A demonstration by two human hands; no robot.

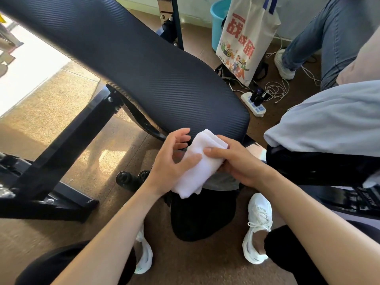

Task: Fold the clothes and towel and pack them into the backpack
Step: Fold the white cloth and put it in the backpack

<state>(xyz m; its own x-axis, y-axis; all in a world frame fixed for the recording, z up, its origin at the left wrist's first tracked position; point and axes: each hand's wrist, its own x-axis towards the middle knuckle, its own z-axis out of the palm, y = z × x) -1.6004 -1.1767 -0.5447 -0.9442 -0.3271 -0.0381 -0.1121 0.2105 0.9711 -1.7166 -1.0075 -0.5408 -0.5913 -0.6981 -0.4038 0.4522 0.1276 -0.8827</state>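
Shoes come first, one white trainer [258, 227] on each side of the floor below the camera. Between them stands a dark, soft shape that I take to be the backpack [201, 219]. Its mouth faces up, and something grey [224, 183] shows at the top, probably a garment already inside.

Just above that opening, both hands hold the white towel [197, 169], folded into a thick oblong. The right hand [240, 163] grips it, thumb across the top face and fingers curled underneath. The left hand [168, 161] is loose: its thumb rests on the near face of the towel and its fingers are spread and mostly straight, clear of the cloth.

Folding looks finished, so the step in hand is packing. To do it well, bring the left fingers in flat against the open edges so the layers cannot fan out. Turn the bundle so its long side lines up with the bag's mouth, then lower it flat onto the grey layer and don't push it in end first. The lower corner already sags, so support it from below on the way down.

Right of the hands, a pale blue garment [329, 120] lies draped over a dark surface, apparently not yet packed. Behind the hands the black ribbed bench pad [144, 68] slants across the view. Further off are a white power strip [254, 104] with tangled cables, a printed tote bag [244, 42], a blue bucket [219, 19] and another person's leg in jeans [320, 38].
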